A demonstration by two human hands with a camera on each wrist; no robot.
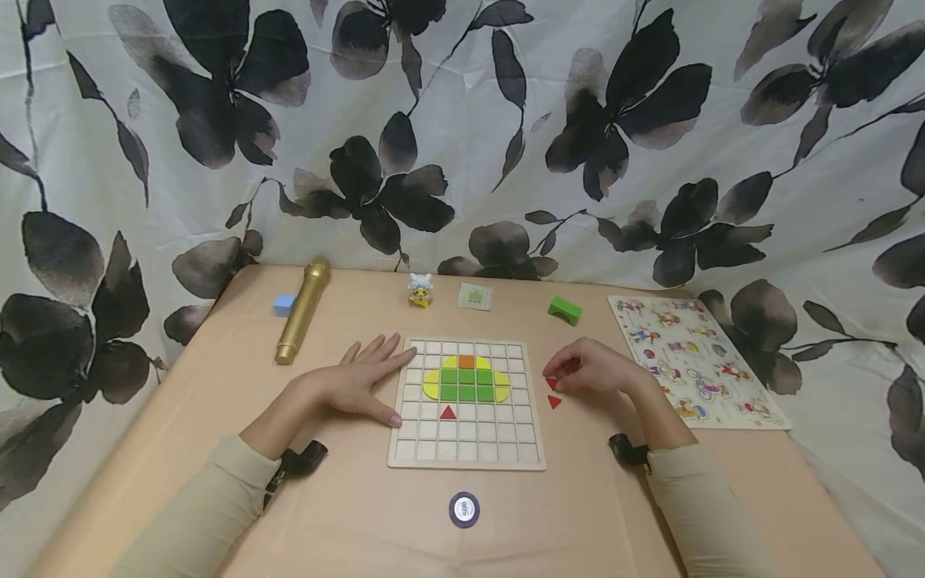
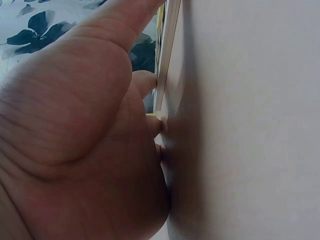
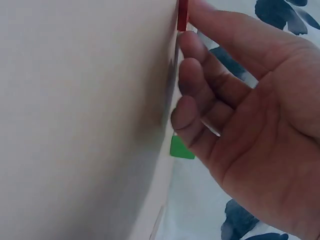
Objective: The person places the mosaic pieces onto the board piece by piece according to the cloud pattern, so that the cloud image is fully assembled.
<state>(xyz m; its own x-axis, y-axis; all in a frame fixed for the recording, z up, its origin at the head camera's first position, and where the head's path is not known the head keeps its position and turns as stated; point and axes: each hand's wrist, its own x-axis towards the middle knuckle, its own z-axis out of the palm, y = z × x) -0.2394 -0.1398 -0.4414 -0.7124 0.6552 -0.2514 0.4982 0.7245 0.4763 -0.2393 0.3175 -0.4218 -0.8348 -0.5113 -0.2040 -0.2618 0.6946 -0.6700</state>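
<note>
My left hand [image 1: 364, 379] is spread along the left edge of a white grid board [image 1: 466, 456], its fingertips and thumb touching the rim. Green squares [image 1: 458, 384], yellow rounded pieces [image 1: 502, 385] and an orange square [image 1: 466, 362] form a shape on the grid. Below them on the board lies a red triangle [image 1: 448, 413]. Right of the board, my right hand [image 1: 596, 368] curls its thumb and index finger at a small red triangular piece [image 1: 552, 384], pinching it close to the table. A second red triangle [image 1: 555, 401] lies just nearer to me.
A gold microphone-shaped tube [image 1: 303, 311] and a blue block [image 1: 284, 305] lie back left. Behind the board are a small figurine [image 1: 420, 290], a square card [image 1: 474, 296] and a green block [image 1: 564, 311]. A picture board [image 1: 697, 361] lies right; a round purple chip [image 1: 464, 510] lies in front.
</note>
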